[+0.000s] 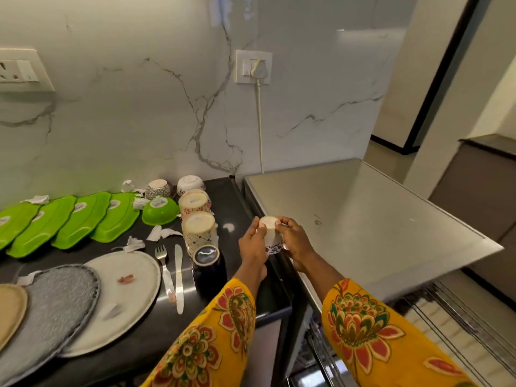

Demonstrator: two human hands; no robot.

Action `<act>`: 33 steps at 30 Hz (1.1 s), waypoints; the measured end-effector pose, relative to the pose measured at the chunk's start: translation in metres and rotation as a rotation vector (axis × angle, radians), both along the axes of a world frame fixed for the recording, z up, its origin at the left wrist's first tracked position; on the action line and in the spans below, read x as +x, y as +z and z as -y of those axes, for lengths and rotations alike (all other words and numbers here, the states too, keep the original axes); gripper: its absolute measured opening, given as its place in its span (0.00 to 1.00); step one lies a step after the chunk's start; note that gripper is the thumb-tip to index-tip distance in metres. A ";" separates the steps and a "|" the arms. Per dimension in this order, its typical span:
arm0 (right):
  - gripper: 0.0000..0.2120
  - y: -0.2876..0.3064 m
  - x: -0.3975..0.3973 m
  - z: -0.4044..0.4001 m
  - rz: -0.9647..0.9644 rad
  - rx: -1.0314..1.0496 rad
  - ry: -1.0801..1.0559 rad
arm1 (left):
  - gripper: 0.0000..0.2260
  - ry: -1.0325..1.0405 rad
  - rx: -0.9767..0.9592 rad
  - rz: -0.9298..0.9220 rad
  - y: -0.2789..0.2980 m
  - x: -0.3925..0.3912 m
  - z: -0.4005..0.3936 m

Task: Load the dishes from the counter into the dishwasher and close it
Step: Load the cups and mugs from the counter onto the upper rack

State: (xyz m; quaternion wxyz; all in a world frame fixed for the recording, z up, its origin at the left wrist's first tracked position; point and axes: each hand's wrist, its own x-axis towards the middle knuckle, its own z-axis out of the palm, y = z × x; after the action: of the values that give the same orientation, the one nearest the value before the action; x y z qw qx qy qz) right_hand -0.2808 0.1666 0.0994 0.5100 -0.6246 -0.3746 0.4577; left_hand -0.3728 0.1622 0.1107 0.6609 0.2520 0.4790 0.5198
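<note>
At lower left of the frame, plates (122, 277) and green trays (81, 219) lie on the dark counter (237, 196); right of them stand upturned cups (199, 236). At centre both hands, left hand (252, 244) and right hand (293, 241), grip a floral cup (270, 238), bottom up, beside the steel dishwasher top (363, 213)

Both hands, the left hand (252, 243) and right hand (293, 241), hold one floral cup (270, 236) between them. Left of the left hand stand three more upturned cups: two patterned (199, 233) (194, 203) and one dark blue (208, 265), plus three upturned bowls (160, 210) (158, 189) (191, 183). Farther left lie four green trays (116, 219) (82, 222) (42, 227) (14, 223), three round plates (125, 277) (55, 300) (11, 305), one fork (164, 269) and one knife (178, 277).
</note>
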 end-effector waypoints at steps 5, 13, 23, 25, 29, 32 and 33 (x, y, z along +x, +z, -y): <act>0.14 -0.002 0.022 0.060 -0.033 -0.042 -0.071 | 0.17 -0.061 -0.049 0.030 -0.005 0.021 0.050; 0.11 -0.004 0.075 0.130 -0.069 -0.089 -0.206 | 0.17 -0.220 -0.079 0.013 -0.006 0.070 0.107; 0.08 -0.034 0.165 0.211 -0.112 -0.135 -0.353 | 0.17 -0.394 -0.121 -0.058 -0.044 0.160 0.171; 0.08 -0.041 0.184 0.230 -0.133 -0.157 -0.370 | 0.17 -0.446 -0.145 -0.061 -0.050 0.180 0.187; 0.08 -0.059 0.220 0.263 -0.164 -0.223 -0.415 | 0.17 -0.520 -0.177 -0.114 -0.071 0.220 0.213; 0.08 -0.073 0.246 0.283 -0.194 -0.264 -0.452 | 0.16 -0.547 -0.205 -0.156 -0.089 0.246 0.228; 0.08 -0.077 0.251 0.288 -0.212 -0.278 -0.463 | 0.16 -0.561 -0.225 -0.160 -0.095 0.252 0.232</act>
State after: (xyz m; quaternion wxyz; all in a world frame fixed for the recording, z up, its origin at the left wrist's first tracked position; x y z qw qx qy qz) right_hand -0.0296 -0.1212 0.0221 0.5467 -0.7060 -0.1004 0.4389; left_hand -0.1203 -0.0699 0.0156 0.7625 0.3396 0.4959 0.2394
